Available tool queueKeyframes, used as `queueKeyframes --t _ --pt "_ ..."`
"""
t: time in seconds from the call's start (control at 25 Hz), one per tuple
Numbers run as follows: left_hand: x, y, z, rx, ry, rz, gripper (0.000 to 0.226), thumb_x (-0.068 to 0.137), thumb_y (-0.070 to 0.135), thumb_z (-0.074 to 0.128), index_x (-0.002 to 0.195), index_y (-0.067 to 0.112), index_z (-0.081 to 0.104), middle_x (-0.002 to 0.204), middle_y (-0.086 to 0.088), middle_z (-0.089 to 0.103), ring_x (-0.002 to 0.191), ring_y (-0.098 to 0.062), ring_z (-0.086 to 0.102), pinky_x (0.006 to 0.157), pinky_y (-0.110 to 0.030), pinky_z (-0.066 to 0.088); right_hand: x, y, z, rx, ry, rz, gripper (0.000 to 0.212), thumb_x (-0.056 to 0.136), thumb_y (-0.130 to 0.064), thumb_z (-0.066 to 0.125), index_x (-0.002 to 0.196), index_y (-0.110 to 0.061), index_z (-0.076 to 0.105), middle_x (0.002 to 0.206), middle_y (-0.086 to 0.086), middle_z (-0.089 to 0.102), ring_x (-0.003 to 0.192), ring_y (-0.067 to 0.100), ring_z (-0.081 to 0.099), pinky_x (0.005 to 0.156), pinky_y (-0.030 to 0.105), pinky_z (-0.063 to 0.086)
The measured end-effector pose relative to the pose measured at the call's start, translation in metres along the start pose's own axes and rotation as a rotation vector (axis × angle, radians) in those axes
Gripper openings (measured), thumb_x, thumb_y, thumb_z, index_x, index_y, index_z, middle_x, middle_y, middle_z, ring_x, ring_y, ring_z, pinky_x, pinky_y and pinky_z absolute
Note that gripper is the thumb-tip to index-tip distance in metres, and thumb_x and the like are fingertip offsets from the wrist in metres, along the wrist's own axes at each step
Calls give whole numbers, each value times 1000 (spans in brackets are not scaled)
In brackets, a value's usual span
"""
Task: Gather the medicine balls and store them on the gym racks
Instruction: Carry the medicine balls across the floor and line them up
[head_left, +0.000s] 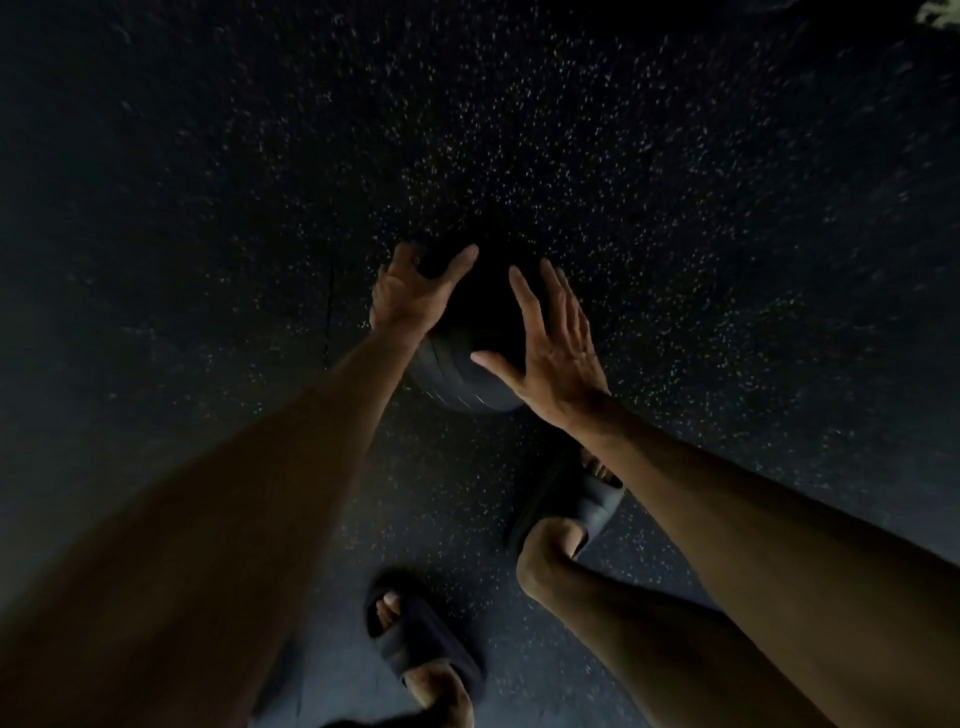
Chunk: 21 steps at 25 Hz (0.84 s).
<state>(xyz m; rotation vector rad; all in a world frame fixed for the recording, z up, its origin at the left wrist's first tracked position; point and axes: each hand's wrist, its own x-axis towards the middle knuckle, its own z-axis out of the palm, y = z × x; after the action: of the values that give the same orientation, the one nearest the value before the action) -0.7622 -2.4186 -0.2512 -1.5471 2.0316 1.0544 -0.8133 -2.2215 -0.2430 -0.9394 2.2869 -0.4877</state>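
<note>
Closest to the lens, my left forearm (249, 493) runs down to the left hand (410, 296), which cups the far left side of the ball (467, 369), fingers curled over it and thumb spread across the top. Black and ribbed, the ball seems to sit on the dark speckled floor (701, 182), just ahead of my sandals (415, 644). On its right, my right hand (556, 358) is spread with straight fingers at the ball's side; I cannot tell whether the palm touches. I judge this an early stage: one ball being taken up, not visibly lifted, and nothing to store it on is in view, so carrying and storing are all left
</note>
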Motion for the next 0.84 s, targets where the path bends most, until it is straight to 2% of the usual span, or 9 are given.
queueKeyframes --t 0.08,0.16,0.24,0.36,0.48,0.56,0.64,0.72,0.84 --pt "-7 8 -2 -43 41 40 77 91 73 42 144 17 44 139 -15 52 128 -34 50 101 -39 42 23 -5 -7 27 1 53 97 87 -80 39 160 -27 4 166 15 8 154 31 8 122 53 23" --pt "-30 7 -4 -11 64 198 69 100 60 38 152 15 33 151 -15 40 137 -31 39 103 -34 33 52 -12 -16 68 -9 139 94 88 -81 37 160 -30 5 166 13 11 153 32 12 120 56 24" --pt "-51 -2 -8 75 51 342 84 95 66 41 159 19 13 164 -15 18 149 -32 21 117 -41 25 90 -20 -28 131 -56 249 92 88 -81 35 160 -30 9 164 14 17 150 35 18 117 58 26" --pt "-41 -4 -21 175 -25 386 107 83 74 54 160 31 -7 167 -18 -1 153 -37 9 118 -54 23 144 -31 -52 200 -102 467 86 89 -79 35 157 -28 23 156 17 32 141 39 32 112 56 32" --pt "-8 30 -33 328 -18 331 107 81 75 56 160 32 -3 162 -22 15 143 -45 30 106 -59 39 163 -36 -64 286 -29 510 71 96 -70 33 151 -25 34 148 17 41 136 38 39 108 55 37" --pt "25 55 -48 355 -63 249 103 83 74 55 159 33 -1 158 -22 22 138 -47 37 105 -59 40 146 -33 -63 209 88 303 65 101 -62 31 153 -24 30 152 15 37 139 34 36 110 54 37" --pt "65 84 -65 340 -137 184 100 84 74 55 160 32 5 158 -19 27 139 -44 38 111 -56 38 124 -23 -60 91 127 99 71 101 -62 31 159 -24 15 163 14 19 150 31 21 120 51 28" --pt "97 117 -73 308 -147 147 92 85 75 52 157 29 19 155 -15 37 137 -40 43 109 -50 40 125 -14 -56 79 129 103 80 98 -67 31 161 -24 4 167 13 6 154 29 9 123 48 21" --pt "123 153 -72 276 -13 80 77 93 73 37 152 24 30 147 -16 46 131 -41 48 102 -51 41 171 -22 -66 99 193 219 81 97 -68 31 161 -23 9 164 15 16 150 31 20 118 51 31"
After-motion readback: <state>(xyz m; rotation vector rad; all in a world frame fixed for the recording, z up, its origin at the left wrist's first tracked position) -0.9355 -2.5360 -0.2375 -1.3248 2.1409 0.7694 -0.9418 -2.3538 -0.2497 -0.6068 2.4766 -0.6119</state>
